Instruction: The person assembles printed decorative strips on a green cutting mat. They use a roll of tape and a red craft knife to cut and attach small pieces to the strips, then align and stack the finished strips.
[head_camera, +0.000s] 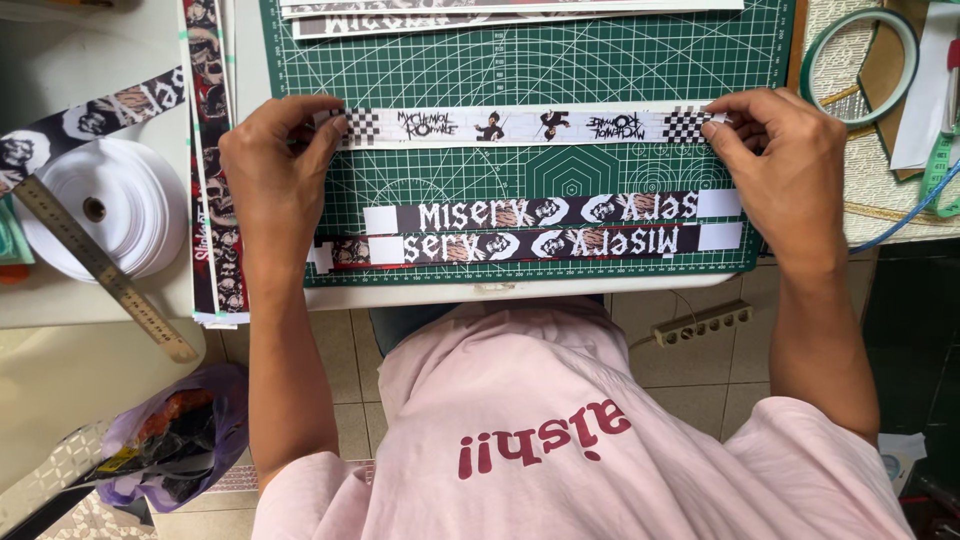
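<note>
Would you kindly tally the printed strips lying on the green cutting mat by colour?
White printed paper strip with checkered ends, held at both ends by the left hand and right hand: 1
Black printed paper strips with white ends: 2
Total: 3

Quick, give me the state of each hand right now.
Left hand: closed, fingers pinching the left end of the white printed strip on the green cutting mat.
Right hand: closed, pinching the strip's right end.
</note>
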